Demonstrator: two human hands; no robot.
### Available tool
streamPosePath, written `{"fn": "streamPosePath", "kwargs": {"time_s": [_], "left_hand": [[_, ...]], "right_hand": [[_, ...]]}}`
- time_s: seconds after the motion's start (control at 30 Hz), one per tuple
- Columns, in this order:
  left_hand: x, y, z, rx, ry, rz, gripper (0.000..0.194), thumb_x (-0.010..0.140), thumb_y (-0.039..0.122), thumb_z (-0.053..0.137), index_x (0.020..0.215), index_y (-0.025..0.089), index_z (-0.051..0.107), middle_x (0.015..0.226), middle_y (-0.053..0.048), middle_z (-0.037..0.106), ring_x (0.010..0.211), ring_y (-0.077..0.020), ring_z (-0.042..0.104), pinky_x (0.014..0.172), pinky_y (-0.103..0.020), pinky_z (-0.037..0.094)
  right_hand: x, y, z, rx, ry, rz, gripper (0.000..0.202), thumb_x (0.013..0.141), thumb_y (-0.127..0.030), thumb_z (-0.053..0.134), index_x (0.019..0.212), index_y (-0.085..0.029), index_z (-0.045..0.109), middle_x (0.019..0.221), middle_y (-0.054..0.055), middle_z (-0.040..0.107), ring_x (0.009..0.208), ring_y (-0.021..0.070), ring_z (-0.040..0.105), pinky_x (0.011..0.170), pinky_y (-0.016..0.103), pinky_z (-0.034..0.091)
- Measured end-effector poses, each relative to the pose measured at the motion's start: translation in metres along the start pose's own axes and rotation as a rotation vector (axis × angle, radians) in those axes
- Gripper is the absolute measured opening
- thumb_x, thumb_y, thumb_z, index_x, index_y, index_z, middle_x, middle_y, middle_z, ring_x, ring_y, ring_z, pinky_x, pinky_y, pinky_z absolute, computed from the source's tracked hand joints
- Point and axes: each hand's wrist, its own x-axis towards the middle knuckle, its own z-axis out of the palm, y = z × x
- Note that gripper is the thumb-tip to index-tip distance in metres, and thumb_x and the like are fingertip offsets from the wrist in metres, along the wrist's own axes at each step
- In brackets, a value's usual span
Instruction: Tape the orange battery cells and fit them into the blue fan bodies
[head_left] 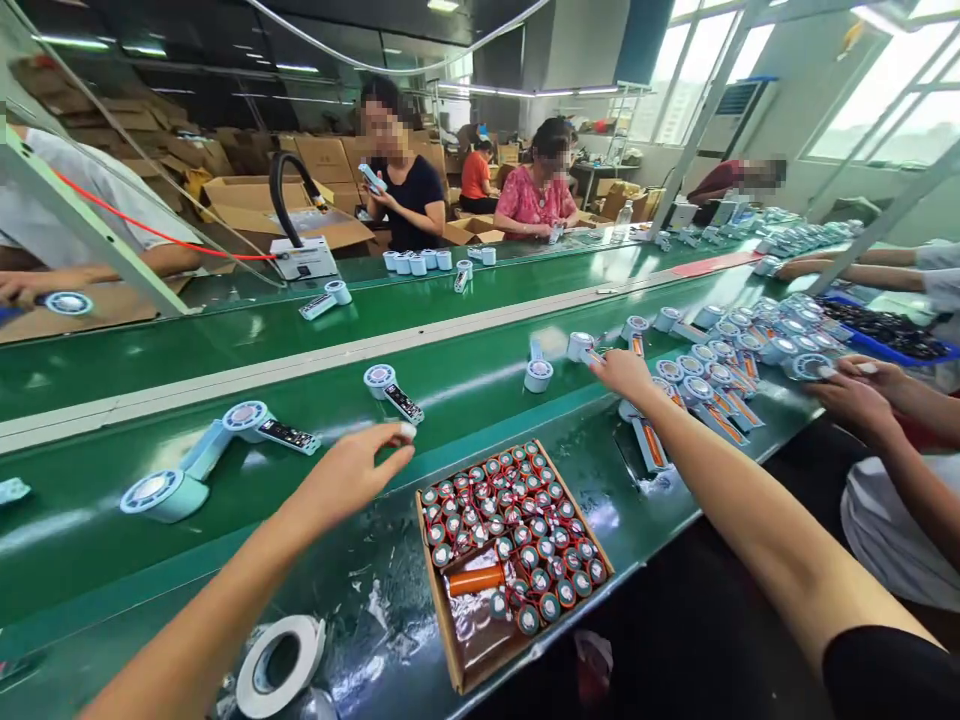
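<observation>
The left hand [371, 460] is open and holds nothing, its thumb and forefinger spread just beside a fan [394, 392] with an exposed circuit board. That fan lies on the green belt [465, 370]. The right hand [624, 375] reaches farther out, its fingertips closed on the handle of another fan [581, 347].

Left of the left hand, a board fan [247, 418] touches a larger-looking fan [166, 495] nearer the wearer. One more fan [538, 375] sits between the hands. Under and beyond the right forearm spreads a crowded heap of fans [724, 365], several showing orange cells in their handles.

On the table [375, 560], between the forearms, a cardboard box [450, 640] holds upright batteries [525, 550] with red wires; one orange battery [476, 580] lies on its side. A tape roll [259, 675] lies left of the box.

At the right, a co-worker's hands [855, 395] are at the heap, near a blue tray [919, 352] of black parts. Across the belts, a person in black [420, 195] holds up a pale blue part [373, 180].
</observation>
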Motion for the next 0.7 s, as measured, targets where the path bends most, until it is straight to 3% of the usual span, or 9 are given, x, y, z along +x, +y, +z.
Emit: {"fn": "streamPosePath", "kwargs": {"time_s": [0.1, 0.17, 0.27, 0.4, 0.5, 0.6, 0.7], "left_hand": [[-0.099, -0.017, 0.014, 0.137, 0.220, 0.036, 0.030, 0.096, 0.056, 0.057, 0.110, 0.035, 0.073, 0.112, -0.001, 0.079, 0.100, -0.0277, 0.074, 0.087, -0.041, 0.060], [-0.160, -0.023, 0.027, 0.239, 0.388, 0.022, 0.026, 0.096, 0.051, 0.060, 0.112, 0.034, 0.071, 0.110, -0.002, 0.078, 0.102, -0.0300, 0.073, 0.092, -0.046, 0.060], [-0.219, -0.022, 0.043, 0.334, 0.418, -0.003, 0.022, 0.098, 0.042, 0.058, 0.114, 0.030, 0.068, 0.114, -0.006, 0.077, 0.112, -0.0343, 0.069, 0.101, -0.054, 0.055], [-0.248, -0.023, 0.050, 0.335, 0.351, -0.039, 0.030, 0.099, 0.040, 0.057, 0.124, 0.026, 0.065, 0.138, -0.013, 0.068, 0.124, -0.0374, 0.064, 0.108, -0.059, 0.052], [-0.259, -0.027, 0.046, 0.300, 0.189, -0.017, 0.032, 0.100, 0.038, 0.056, 0.129, 0.028, 0.064, 0.150, -0.011, 0.060, 0.132, -0.0344, 0.061, 0.111, -0.055, 0.053], [-0.261, -0.019, 0.042, 0.306, 0.086, 0.001, 0.021, 0.101, 0.029, 0.056, 0.117, 0.026, 0.068, 0.144, -0.010, 0.064, 0.133, -0.0321, 0.060, 0.111, -0.052, 0.053], [-0.239, 0.008, 0.041, 0.342, 0.181, -0.016, 0.007, 0.097, 0.025, 0.062, 0.100, 0.022, 0.068, 0.124, -0.011, 0.073, 0.134, -0.0347, 0.057, 0.113, -0.056, 0.050]], "right_hand": [[0.017, -0.011, 0.021, -0.007, 0.077, -0.074, 0.056, 0.100, -0.043, 0.059, 0.137, -0.001, 0.063, 0.128, 0.031, 0.068, 0.126, 0.0404, 0.062, 0.104, 0.046, 0.046], [0.018, -0.022, 0.035, 0.069, 0.158, -0.275, 0.066, 0.102, -0.045, 0.057, 0.153, -0.005, 0.047, 0.148, 0.028, 0.057, 0.139, 0.0379, 0.052, 0.114, 0.048, 0.040], [0.011, -0.046, 0.051, 0.203, 0.088, -0.565, 0.064, 0.099, -0.038, 0.061, 0.155, -0.009, 0.047, 0.155, 0.023, 0.050, 0.139, 0.0317, 0.053, 0.118, 0.042, 0.041], [-0.005, -0.062, 0.054, 0.236, 0.010, -0.526, 0.051, 0.096, -0.023, 0.059, 0.146, -0.010, 0.058, 0.151, 0.022, 0.052, 0.133, 0.0318, 0.058, 0.116, 0.043, 0.045], [-0.034, -0.042, 0.051, 0.259, -0.017, -0.567, 0.053, 0.092, -0.021, 0.060, 0.145, -0.015, 0.060, 0.149, 0.017, 0.054, 0.131, 0.0305, 0.060, 0.116, 0.043, 0.046], [-0.087, -0.011, 0.045, 0.299, -0.037, -0.695, 0.047, 0.092, -0.026, 0.061, 0.139, -0.020, 0.064, 0.148, 0.015, 0.055, 0.133, 0.0324, 0.058, 0.118, 0.050, 0.044], [-0.160, -0.005, 0.024, 0.442, 0.129, -0.592, 0.038, 0.095, -0.039, 0.065, 0.131, -0.027, 0.067, 0.145, 0.014, 0.058, 0.132, 0.0372, 0.057, 0.110, 0.060, 0.047]]}}
